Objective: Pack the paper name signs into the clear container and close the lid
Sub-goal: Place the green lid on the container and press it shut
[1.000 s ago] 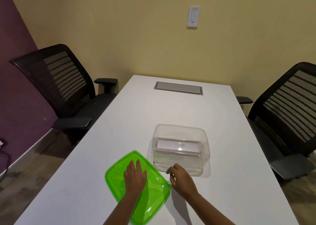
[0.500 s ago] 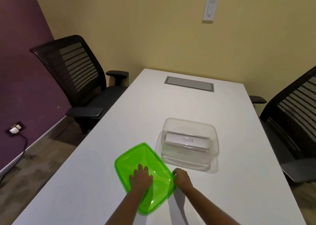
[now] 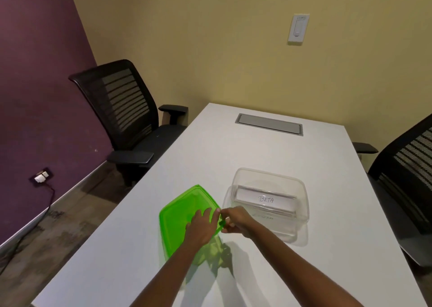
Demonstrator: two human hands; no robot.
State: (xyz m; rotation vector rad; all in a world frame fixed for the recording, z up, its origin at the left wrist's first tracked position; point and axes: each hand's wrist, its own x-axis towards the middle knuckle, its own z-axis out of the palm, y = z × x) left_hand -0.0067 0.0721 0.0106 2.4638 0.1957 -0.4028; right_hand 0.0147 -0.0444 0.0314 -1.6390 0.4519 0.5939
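The left hand [image 3: 201, 227] covers the near right part of the green lid [image 3: 180, 215], whose near corner is blurred. The right hand [image 3: 238, 222] curls at the lid's rim with its fingertips hidden, so its hold cannot be told. In the clear container [image 3: 302, 213], fainter writing below the BETA sign [image 3: 266, 200] is too small to read. The picture's edge cuts off the right chair [image 3: 409, 166].

office meeting room | long white table [image 3: 268, 157] | mesh chairs [image 3: 126, 110] | cable hatch [image 3: 270, 124]

Head-worn wide-angle view looks forward and down along the table [image 3: 268, 152].
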